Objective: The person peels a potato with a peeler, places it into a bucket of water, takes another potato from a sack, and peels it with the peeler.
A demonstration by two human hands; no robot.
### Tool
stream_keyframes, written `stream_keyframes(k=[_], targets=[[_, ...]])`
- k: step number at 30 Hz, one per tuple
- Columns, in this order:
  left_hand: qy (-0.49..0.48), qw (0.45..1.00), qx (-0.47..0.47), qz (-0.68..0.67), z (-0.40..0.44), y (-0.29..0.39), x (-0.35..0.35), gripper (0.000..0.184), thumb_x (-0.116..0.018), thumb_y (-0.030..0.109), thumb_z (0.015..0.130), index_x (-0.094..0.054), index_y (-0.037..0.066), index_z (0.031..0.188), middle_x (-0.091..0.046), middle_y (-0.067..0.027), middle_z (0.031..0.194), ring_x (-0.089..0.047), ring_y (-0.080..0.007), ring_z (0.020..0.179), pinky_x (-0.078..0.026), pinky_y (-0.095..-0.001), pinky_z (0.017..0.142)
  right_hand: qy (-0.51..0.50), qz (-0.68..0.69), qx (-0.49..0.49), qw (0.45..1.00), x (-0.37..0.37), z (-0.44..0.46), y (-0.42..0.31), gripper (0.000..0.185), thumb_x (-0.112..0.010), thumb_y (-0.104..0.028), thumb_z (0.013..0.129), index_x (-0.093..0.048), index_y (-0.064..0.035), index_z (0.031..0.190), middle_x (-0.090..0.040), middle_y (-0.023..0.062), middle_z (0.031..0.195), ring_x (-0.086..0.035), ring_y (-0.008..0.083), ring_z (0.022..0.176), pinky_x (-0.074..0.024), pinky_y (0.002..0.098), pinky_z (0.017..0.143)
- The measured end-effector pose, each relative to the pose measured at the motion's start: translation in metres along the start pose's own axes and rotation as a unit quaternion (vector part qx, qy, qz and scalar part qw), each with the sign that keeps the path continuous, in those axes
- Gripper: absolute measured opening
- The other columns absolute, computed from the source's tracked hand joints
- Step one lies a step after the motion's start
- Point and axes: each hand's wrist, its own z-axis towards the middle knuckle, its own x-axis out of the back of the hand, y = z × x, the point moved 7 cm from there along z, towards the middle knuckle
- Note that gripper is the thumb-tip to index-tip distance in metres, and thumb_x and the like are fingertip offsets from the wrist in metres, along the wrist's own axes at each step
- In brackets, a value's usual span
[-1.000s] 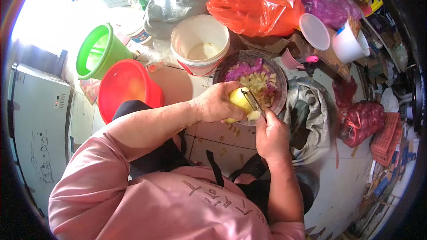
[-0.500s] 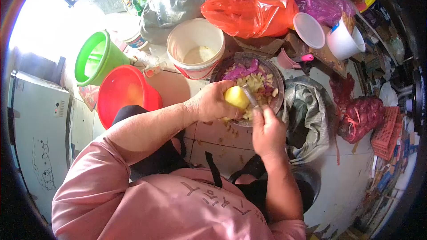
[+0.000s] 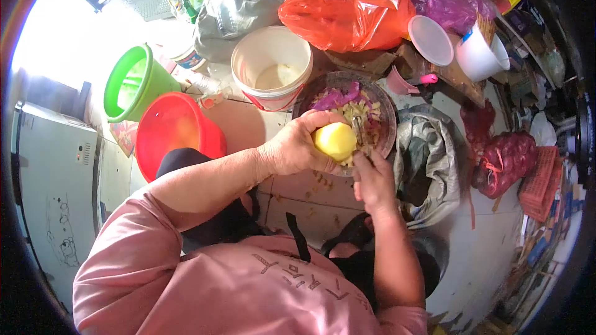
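A peeled yellow potato (image 3: 336,141) is gripped in my left hand (image 3: 297,142), its rounded end facing right. My right hand (image 3: 376,181) is closed around a peeler (image 3: 360,130), blurred by motion, whose metal head stands just right of the potato, apart from it. Both hands are over the near part of a dark round basin (image 3: 390,102). Inside the basin lie many pale peelings (image 3: 355,110) and a piece of purple plastic (image 3: 338,97). Some peelings are scattered on the tiles below.
A white bucket (image 3: 273,32) stands behind the basin; red (image 3: 214,136) and green (image 3: 112,90) tubs stand left. A grey woven sack (image 3: 437,167) gapes open at right, near a red net bag (image 3: 506,158) of onion-like bulbs. An orange plastic bag (image 3: 347,9) lies at the back.
The peeler has come off the potato to the right, and my right hand has shifted slightly with it. The potato is turned so more of its yellow surface shows.
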Motion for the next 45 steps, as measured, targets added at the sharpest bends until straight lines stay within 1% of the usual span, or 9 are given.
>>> stream_keyframes(k=[2, 3, 8, 14, 25, 28, 31, 39, 45], targets=[[-0.021, 0.955, 0.12, -0.27, -0.003, -0.012, -0.009, 0.069, -0.088, 0.005, 0.066, -0.055, 0.009, 0.127, -0.066, 0.0001, 0.106, -0.062, -0.0132, 0.096, -0.052, -0.0302, 0.088, -0.087, 0.323, -0.226, 0.915, -0.031, -0.014, 0.01, 0.036, -0.045, -0.037, 0.101, -0.058, -0.0038, 0.101, -0.065, 0.0133, 0.074, -0.047, 0.0165, 0.038, -0.0395, 0.0322, 0.036], [-0.018, 0.955, 0.119, -0.27, -0.003, -0.009, -0.009, 0.069, -0.088, 0.005, 0.066, -0.055, 0.009, 0.127, -0.066, 0.0001, 0.106, -0.062, -0.0132, 0.096, -0.052, -0.0302, 0.088, -0.1, 0.413, -0.247, 0.871, -0.043, -0.016, 0.006, 0.038, -0.042, -0.042, 0.102, -0.055, -0.0066, 0.109, -0.065, 0.0082, 0.074, -0.037, 0.009, 0.032, -0.0295, 0.0228, 0.03], [0.003, 0.958, 0.143, -0.25, -0.003, -0.004, -0.008, 0.067, -0.087, 0.006, 0.069, -0.051, 0.008, 0.127, -0.066, 0.0, 0.102, -0.061, -0.0095, 0.091, -0.054, -0.0266, 0.071, -0.112, 0.558, -0.23, 0.789, -0.048, -0.016, 0.005, 0.04, -0.048, -0.046, 0.099, -0.059, -0.0074, 0.103, -0.059, 0.0027, 0.067, -0.04, 0.0095, 0.034, -0.0322, 0.0246, 0.031], [-0.043, 0.989, 0.126, -0.067, 0.0, -0.013, -0.002, 0.056, -0.086, 0.008, 0.068, -0.052, 0.007, 0.113, -0.063, -0.0016, 0.096, -0.059, -0.0095, 0.086, -0.053, -0.027, 0.069, 0.042, 0.402, -0.163, 0.9, -0.01, -0.007, -0.005, 0.03, -0.06, -0.033, 0.095, -0.061, -0.0061, 0.108, -0.056, 0.0009, 0.069, -0.042, 0.0103, 0.04, -0.0348, 0.0263, 0.036], [-0.117, 0.975, 0.158, -0.106, -0.006, -0.021, -0.027, 0.068, -0.086, 0.015, 0.068, -0.052, 0.006, 0.125, -0.064, -0.0061, 0.105, -0.06, -0.0179, 0.101, -0.05, -0.0336, 0.09, -0.007, 0.223, 0.03, 0.974, 0.004, -0.007, -0.044, 0.022, -0.062, -0.021, 0.096, -0.062, -0.0022, 0.108, -0.055, -0.007, 0.081, -0.045, 0.0008, 0.066, -0.0379, 0.019, 0.057], [-0.105, 0.946, 0.195, -0.236, -0.004, -0.021, -0.024, 0.066, -0.084, 0.01, 0.07, -0.052, 0.006, 0.127, -0.064, -0.0044, 0.105, -0.06, -0.0166, 0.1, -0.051, -0.0329, 0.089, -0.001, 0.213, 0.004, 0.977, 0.007, -0.008, -0.04, 0.022, -0.059, -0.023, 0.098, -0.061, -0.0029, 0.106, -0.06, -0.0014, 0.08, -0.053, 0.0078, 0.067, -0.0436, 0.0246, 0.06], [-0.076, 0.92, 0.25, -0.291, -0.006, -0.023, -0.02, 0.063, -0.082, 0.006, 0.072, -0.052, 0.006, 0.127, -0.065, -0.0029, 0.103, -0.061, -0.0149, 0.097, -0.051, -0.0315, 0.087, 0.059, -0.04, 0.136, 0.988, 0.011, -0.015, -0.055, 0.022, -0.053, -0.027, 0.099, -0.059, -0.0053, 0.102, -0.062, 0.0182, 0.077, -0.063, 0.0383, 0.072, -0.0484, 0.0447, 0.063], [-0.088, 0.904, 0.326, -0.261, -0.013, -0.035, -0.025, 0.062, -0.083, 0.007, 0.072, -0.053, 0.004, 0.125, -0.066, -0.0033, 0.101, -0.063, -0.0143, 0.092, -0.053, -0.0307, 0.082, 0.031, -0.241, 0.132, 0.961, 0.002, -0.016, -0.054, 0.023, -0.054, -0.027, 0.096, -0.054, -0.0041, 0.093, -0.063, 0.022, 0.077, -0.062, 0.044, 0.073, -0.0482, 0.0512, 0.062], [-0.146, 0.938, 0.211, -0.232, -0.014, -0.018, -0.027, 0.064, -0.083, 0.008, 0.071, -0.052, 0.005, 0.127, -0.065, -0.0051, 0.107, -0.061, -0.0153, 0.101, -0.051, -0.0312, 0.088, 0.005, -0.265, -0.064, 0.962, 0.023, 0.012, 0.018, 0.036, -0.045, -0.033, 0.099, -0.057, -0.0008, 0.089, -0.064, 0.0248, 0.08, -0.062, 0.0473, 0.08, -0.0479, 0.0524, 0.068]])
